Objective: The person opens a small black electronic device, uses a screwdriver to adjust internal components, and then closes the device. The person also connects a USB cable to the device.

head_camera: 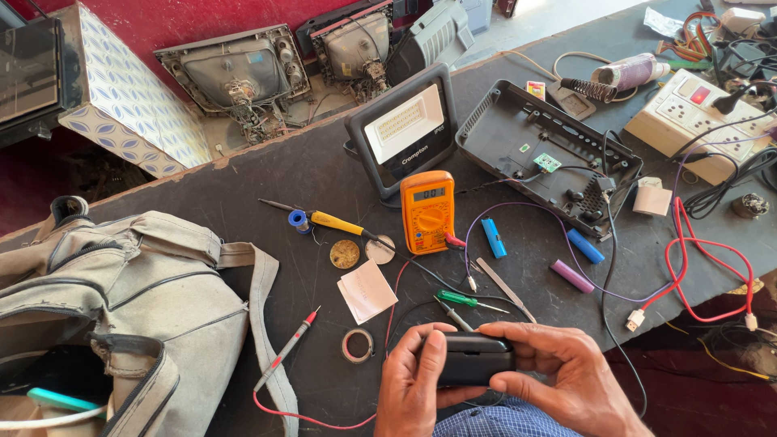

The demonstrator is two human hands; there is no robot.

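Both hands, left hand (417,374) and right hand (558,368), clamped the black casing (473,358); it might have slipped onto the green screwdriver (469,300).

1. At twelve o'clock from my hands, a green screwdriver (463,299), tweezers (503,289) and an orange multimeter (426,210) crowd the table (267,174).
2. Ten o'clock — tape roll (357,345), red probe (286,348), then the canvas bag (137,299).
3. Two o'clock — red cable (688,283) loops, barer patches between.

You hold a small black case (475,358) of smooth, slightly glossy plastic. Before you lie an orange plastic multimeter (426,211), a worn grey cloth bag (137,291), a creased paper slip (367,291) and a dusty matt tabletop (267,174).
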